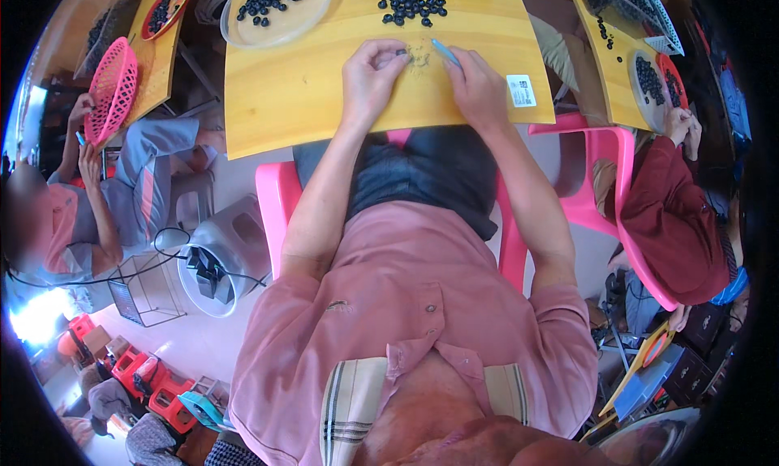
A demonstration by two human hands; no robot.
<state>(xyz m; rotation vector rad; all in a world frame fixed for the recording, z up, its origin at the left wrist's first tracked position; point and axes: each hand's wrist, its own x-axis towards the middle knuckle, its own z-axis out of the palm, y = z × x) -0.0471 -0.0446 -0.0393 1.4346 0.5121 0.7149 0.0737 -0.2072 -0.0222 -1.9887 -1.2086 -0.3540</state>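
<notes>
My left hand (372, 81) is closed over the yellow table (276, 101), its thumb and fingertips pinching a small black round part (401, 52). My right hand (479, 87) grips a slim light-blue pen-like tool (443, 50), its tip pointing up and left; I cannot make out the blade or point. Between the two hands lies a scatter of fine dark scraps (419, 59) on the tabletop. Just beyond them sits a loose pile of black round parts (414, 4). A clear shallow round tray (235, 34) at the far left holds more such parts.
A white printed label (521, 90) is stuck near the table's right edge. A person at left holds a pink basket (114, 89) beside another table. Another person at right works over a round tray (645, 113). Pink chairs (625, 182) and a grey stool (231, 239) stand nearby.
</notes>
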